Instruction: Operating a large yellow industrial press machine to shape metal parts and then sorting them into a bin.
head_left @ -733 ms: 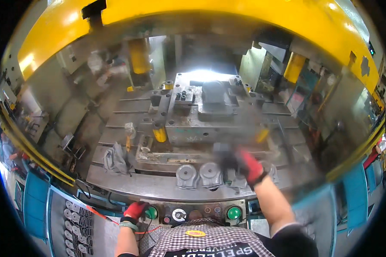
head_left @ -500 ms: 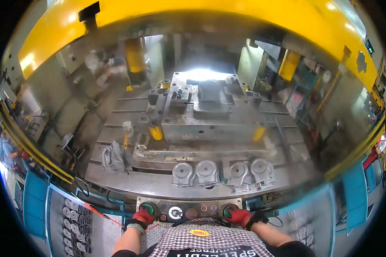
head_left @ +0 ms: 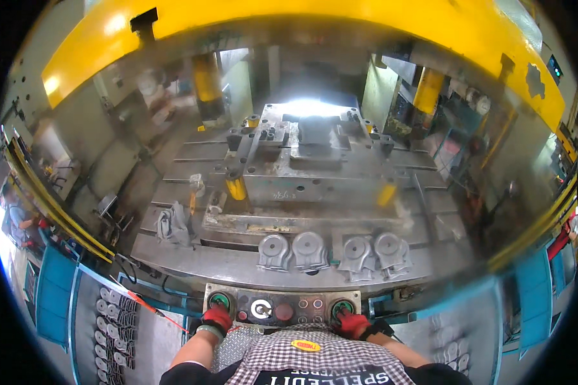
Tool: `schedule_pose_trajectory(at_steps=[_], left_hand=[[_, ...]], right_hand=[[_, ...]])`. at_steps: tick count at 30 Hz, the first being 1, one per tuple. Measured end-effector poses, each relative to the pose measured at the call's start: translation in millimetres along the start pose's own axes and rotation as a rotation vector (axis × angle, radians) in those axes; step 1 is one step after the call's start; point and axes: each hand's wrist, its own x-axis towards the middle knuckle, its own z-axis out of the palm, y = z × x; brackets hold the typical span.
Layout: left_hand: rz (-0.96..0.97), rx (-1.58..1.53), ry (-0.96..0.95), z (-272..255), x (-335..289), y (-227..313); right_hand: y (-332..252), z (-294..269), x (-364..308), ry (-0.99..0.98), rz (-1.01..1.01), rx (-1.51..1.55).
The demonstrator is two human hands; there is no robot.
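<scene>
My left hand [head_left: 218,318], in a red glove, is at the near edge of a green push button [head_left: 219,300] on the left of the control panel [head_left: 263,292]. Its fingers are partly bent and hold nothing. My right hand [head_left: 351,325], gloved in red too, reaches its fingers over the lower part of the right green button [head_left: 344,310]; whether it presses is unclear. Between the buttons sit a white ring-shaped dial [head_left: 261,309] and a red knob [head_left: 284,312]. Beyond the panel, several grey formed metal parts [head_left: 309,251] lie in a row on the press bed.
A steel die [head_left: 282,192] with yellow posts [head_left: 236,186] occupies the press bed [head_left: 237,268]. A grey cloth [head_left: 172,224] lies at its left. Overhead spans a yellow press beam [head_left: 340,16]. Stacked metal parts [head_left: 109,327] stand at lower left; blue panels [head_left: 58,301] flank both sides.
My left hand has drawn back toward me, uncovering most of the left green button. My right hand has also shifted back slightly, showing more of its button. The row of parts stays put.
</scene>
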Motion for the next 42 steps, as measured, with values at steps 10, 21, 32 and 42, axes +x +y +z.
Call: schedule_pose_trajectory(at_steps=[10, 21, 32, 42], left_hand=[[-0.108, -0.082, 0.028, 27.1, 16.3, -12.2], [-0.096, -0.134, 0.043, 29.4, 15.0, -17.3], [-0.091, 0.015, -0.072, 1.6, 12.4, -6.7], [0.722, -0.927, 0.718, -327.9, 103.2, 151.2]], right_hand=[[4.4, 5.4, 8.8, -0.065, 0.018, -0.014], [5.9, 9.0, 9.5, -0.06, 0.018, -0.002], [-4.3, -17.7, -5.7, 0.025, -0.004, 0.137], [-1.1, -23.2, -15.5, 0.353, -0.007, 0.589]])
